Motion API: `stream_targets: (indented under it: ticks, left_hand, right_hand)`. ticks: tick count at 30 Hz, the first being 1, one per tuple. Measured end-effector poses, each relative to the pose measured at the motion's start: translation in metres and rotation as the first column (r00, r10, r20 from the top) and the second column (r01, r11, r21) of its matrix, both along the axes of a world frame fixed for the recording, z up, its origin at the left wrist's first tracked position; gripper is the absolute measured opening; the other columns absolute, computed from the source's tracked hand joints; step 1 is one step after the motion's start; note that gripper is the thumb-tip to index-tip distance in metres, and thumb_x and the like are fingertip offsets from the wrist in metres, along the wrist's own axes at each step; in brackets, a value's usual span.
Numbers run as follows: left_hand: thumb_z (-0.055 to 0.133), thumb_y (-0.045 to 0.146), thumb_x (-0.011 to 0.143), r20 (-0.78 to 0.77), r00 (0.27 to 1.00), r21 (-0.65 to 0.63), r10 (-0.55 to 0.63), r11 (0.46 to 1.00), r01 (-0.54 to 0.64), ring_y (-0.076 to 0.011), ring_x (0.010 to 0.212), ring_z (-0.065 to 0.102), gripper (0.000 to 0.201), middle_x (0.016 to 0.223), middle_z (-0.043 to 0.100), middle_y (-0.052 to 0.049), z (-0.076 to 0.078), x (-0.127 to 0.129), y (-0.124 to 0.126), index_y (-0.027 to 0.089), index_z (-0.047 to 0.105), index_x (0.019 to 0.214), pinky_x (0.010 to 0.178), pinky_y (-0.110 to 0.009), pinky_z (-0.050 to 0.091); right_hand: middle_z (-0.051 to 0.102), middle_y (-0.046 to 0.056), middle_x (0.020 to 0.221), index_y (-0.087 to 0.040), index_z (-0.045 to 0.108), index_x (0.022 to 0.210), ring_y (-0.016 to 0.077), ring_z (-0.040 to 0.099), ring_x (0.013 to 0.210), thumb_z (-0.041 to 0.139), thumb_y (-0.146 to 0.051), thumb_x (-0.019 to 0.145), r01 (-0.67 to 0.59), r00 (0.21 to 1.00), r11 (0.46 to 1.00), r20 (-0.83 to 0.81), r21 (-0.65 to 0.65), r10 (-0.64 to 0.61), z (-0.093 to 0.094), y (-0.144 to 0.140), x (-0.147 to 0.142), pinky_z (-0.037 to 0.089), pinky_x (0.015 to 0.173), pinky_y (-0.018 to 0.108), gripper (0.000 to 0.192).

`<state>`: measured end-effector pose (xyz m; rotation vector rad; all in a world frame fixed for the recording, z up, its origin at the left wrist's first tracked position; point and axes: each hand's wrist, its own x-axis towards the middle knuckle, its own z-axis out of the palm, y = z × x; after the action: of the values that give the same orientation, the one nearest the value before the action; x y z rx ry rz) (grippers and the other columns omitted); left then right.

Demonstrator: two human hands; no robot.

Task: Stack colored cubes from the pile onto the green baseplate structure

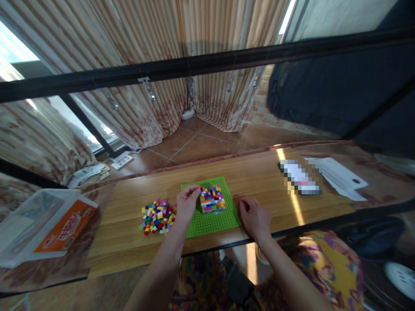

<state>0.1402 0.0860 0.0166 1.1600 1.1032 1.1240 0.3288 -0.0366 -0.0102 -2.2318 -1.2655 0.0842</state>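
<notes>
**Brick block partly built, loose stock remaining**

Left of the green baseplate [212, 218], a loose brick pile [157, 216] remained unplaced. The left hand [187, 203] pinched at the multicoloured block [212, 198] standing on the baseplate. The right hand [254, 216] rested loosely curled, empty, right of the baseplate

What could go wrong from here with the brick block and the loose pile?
1. The left hand reaches across the baseplate by the brick block; its forearm lies close to the loose bricks and might scatter them.
2. The baseplate's front edge sits near the table edge, so a push may slide it off.
3. The right hand rests beside the plate, not on it, so it may shift.
</notes>
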Motion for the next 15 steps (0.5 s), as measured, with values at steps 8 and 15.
stream_targets:
  ticks: [8, 15]
  left_hand:
    - [0.071, 0.029, 0.067, -0.022, 1.000, 0.029, 0.007, 1.000, -0.006, -0.0143, 0.072, 0.064, 0.018, 0.079, 0.073, -0.003, -0.0037, -0.0005, -0.0006, 0.016, 0.074, 0.079, 0.073, -0.026, 0.051]
    - [0.071, 0.031, 0.068, -0.057, 0.998, 0.055, 0.039, 0.998, -0.036, -0.0161, 0.076, 0.066, 0.020, 0.083, 0.075, -0.005, -0.0048, -0.0001, -0.0024, 0.016, 0.075, 0.081, 0.075, -0.029, 0.052]
  right_hand:
    - [0.071, 0.003, 0.095, -0.022, 0.070, 0.095, 0.0151, 0.061, 0.076, 0.050, -0.029, 0.091, 0.009, 1.000, 1.000, -0.005, -0.016, -0.009, 0.0026, -0.0006, -0.0013, 0.032, 0.059, 0.026, 0.022]
    - [0.071, 0.004, 0.095, -0.021, 0.070, 0.095, 0.0152, 0.061, 0.077, 0.050, -0.028, 0.091, -0.002, 1.000, 1.000, -0.001, -0.005, 0.002, 0.0032, -0.0009, -0.0012, 0.031, 0.059, 0.027, 0.022]
